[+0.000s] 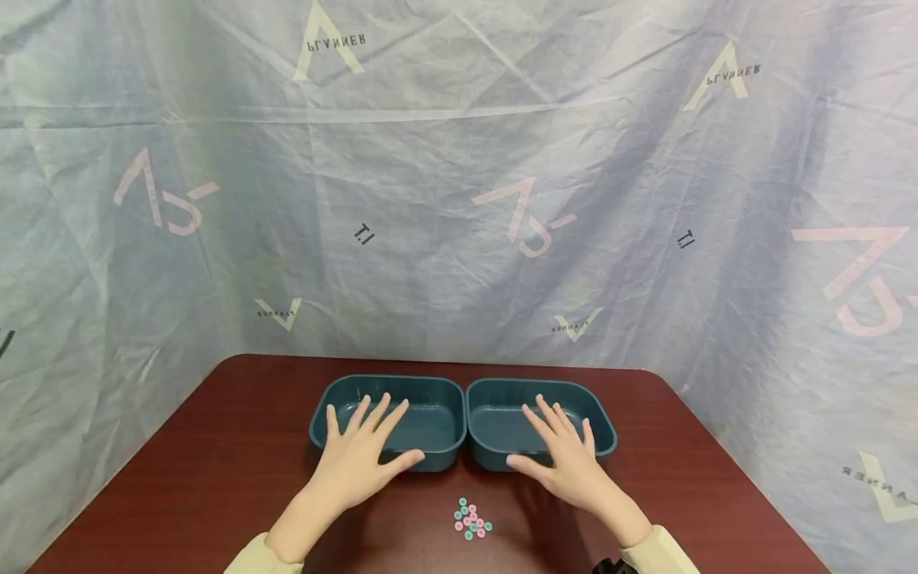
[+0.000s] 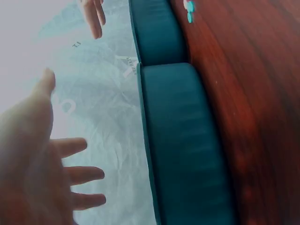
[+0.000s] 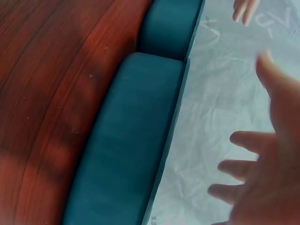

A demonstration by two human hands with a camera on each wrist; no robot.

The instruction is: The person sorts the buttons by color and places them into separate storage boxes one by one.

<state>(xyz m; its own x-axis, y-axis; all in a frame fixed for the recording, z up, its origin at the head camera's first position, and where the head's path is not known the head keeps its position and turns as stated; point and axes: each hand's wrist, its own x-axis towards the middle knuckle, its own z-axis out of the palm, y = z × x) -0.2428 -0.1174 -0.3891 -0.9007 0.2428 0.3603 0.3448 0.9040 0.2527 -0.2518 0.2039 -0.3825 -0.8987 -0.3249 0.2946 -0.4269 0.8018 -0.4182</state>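
My left hand (image 1: pixel 360 462) is spread with straight fingers over the front of the left teal bin (image 1: pixel 430 461), holding nothing. Likewise, my right hand (image 1: pixel 570 470) has its fingers spread over the near side of the right teal bin (image 1: pixel 495 458). Both wrist views show the palms and fingers raised above the bin rims. The two bins stand side by side, their ends meeting. In front of them, between my forearms, lies a small loose cluster of round pink and teal beads (image 1: pixel 473 520), each with a paler centre.
A dark red wooden table (image 1: pixel 215 462) carries everything. Behind and at both sides hangs a wrinkled grey cloth (image 1: pixel 430 159) with printed letters. A small black object (image 1: pixel 613 566) shows beside the right sleeve (image 1: pixel 656 552) at the bottom edge.
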